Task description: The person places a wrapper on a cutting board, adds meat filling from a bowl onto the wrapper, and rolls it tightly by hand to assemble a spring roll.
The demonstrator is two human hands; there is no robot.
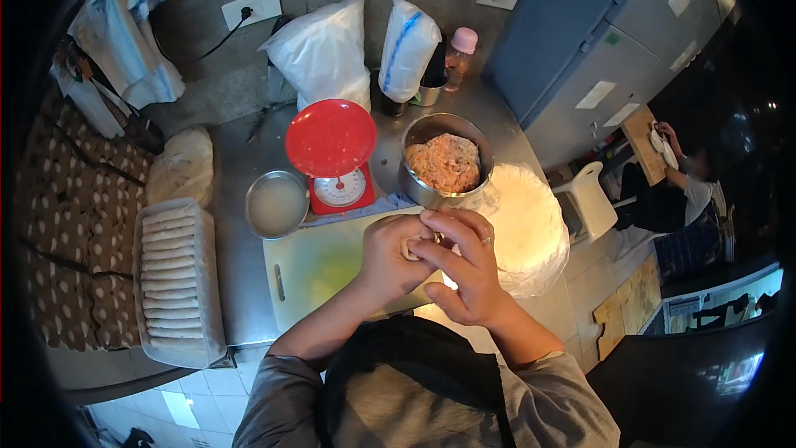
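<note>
Both hands meet above the right part of a pale cutting board (311, 270). My left hand (396, 255) is curled around a small, pale piece of dough (410, 249), only partly visible between the fingers. The fingers of my right hand (466, 265) bend over the same piece, and their tips touch near its upper edge; the thumb stands apart. Just beyond the hands is a metal pot (407, 176) with an orange, minced filling (445, 162). On the right lies a round stack of thin white sheets (521, 220) in clear plastic.
A red scale (332, 139) and a metal bowl of cloudy liquid (277, 205) stand behind the board. At left, a plastic container (217, 315) holds several white rolls. White bags (325, 46) and a pink-capped bottle (458, 58) are at the back. Another person (692, 199) sits far right.
</note>
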